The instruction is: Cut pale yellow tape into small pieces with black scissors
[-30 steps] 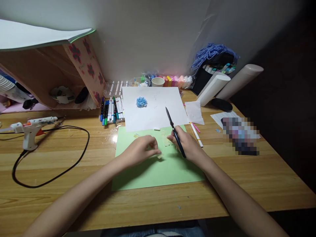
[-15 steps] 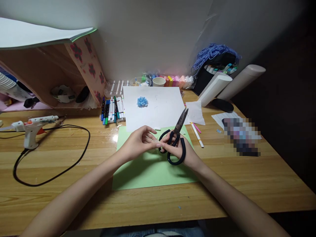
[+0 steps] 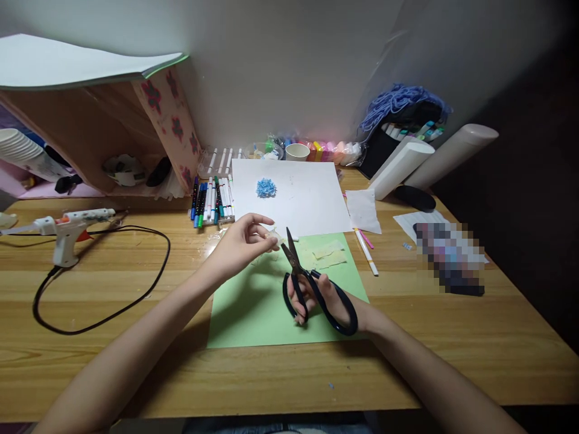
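My left hand [image 3: 248, 244] pinches a small pale yellowish scrap [image 3: 275, 234], thin like tissue or paper, above the green sheet [image 3: 253, 319]. In my right hand [image 3: 316, 298] is a pair of black-handled scissors [image 3: 295, 268], with fingers and thumb through the loops. Their blades are parted and point up toward the scrap, close to my left fingertips. Pale yellow strips [image 3: 329, 255] lie on the green sheet beyond my right hand. Behind, a heap of blue shreds [image 3: 266, 187] sits on a white sheet [image 3: 307, 205].
Several markers [image 3: 210, 202] lie left of the white sheet. A glue gun [image 3: 67, 235] with a looped black cord is at the left. A paper cup [image 3: 297, 152] stands at the back. White rolls [image 3: 402, 172] lean at the right, near a white marker [image 3: 366, 253].
My right hand has moved away from my left and the scissors have opened, tips now turned toward the scrap. My left hand has risen slightly. The yellow strips have come into sight.
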### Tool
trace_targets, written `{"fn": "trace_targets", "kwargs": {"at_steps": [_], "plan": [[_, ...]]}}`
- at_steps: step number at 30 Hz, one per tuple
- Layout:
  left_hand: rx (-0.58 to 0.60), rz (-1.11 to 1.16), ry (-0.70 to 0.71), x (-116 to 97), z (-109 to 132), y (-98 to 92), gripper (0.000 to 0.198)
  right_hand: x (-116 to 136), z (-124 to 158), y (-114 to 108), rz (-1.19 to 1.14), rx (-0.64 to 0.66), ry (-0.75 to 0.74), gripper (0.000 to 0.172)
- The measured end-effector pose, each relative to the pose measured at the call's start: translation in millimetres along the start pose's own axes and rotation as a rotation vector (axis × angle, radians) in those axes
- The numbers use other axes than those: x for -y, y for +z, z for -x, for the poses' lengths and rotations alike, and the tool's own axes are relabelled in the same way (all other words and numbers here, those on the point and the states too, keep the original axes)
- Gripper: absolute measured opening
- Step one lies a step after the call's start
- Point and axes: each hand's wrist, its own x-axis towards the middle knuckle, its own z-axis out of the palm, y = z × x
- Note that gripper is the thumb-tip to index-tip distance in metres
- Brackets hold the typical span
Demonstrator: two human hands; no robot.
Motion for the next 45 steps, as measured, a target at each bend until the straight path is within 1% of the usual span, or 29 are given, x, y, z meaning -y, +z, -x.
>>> {"fn": "trace_targets", "kwargs": {"at_steps": [3,5,12,17,22,27,33,39,45], "plan": [[-0.024,0.021,-0.028,-3.0,0.1,-2.4,0.036,-1.6,2.3,3.3,0.021,0.047,0.004,0.079],[-0.009,0.024,-0.042,-2.8,0.2,-2.2,0.037,-4.2,1.7,4.0,0.012,0.057,0.01,0.08],[0.031,0.001,-0.064,0.3,0.1,0.2,0.036,-3.5,2.1,2.9,0.106,0.017,-0.028,0.073],[0.023,0.038,-0.073,-0.4,-0.6,-0.9,0.036,-0.4,1.3,3.9,0.114,0.014,-0.025,0.073],[0.038,0.041,-0.059,0.0,-1.0,-4.1,0.037,-0.3,-0.8,6.6,0.135,-0.045,-0.033,0.069],[0.027,0.023,-0.064,-3.5,0.8,-5.6,0.038,-2.4,-2.0,7.9,0.155,-0.11,-0.055,0.065],[-0.069,0.038,-0.017,-9.4,2.0,-4.3,0.038,-2.5,-2.5,7.9,0.159,-0.11,-0.059,0.07],[-0.039,0.031,-0.029,-5.3,1.0,-4.4,0.039,-6.2,-1.4,9.2,0.091,-0.038,-0.043,0.077],[0.002,0.001,-0.045,-2.5,1.9,-4.7,0.039,-12.6,-1.7,8.0,0.06,-0.034,-0.033,0.08]]}}
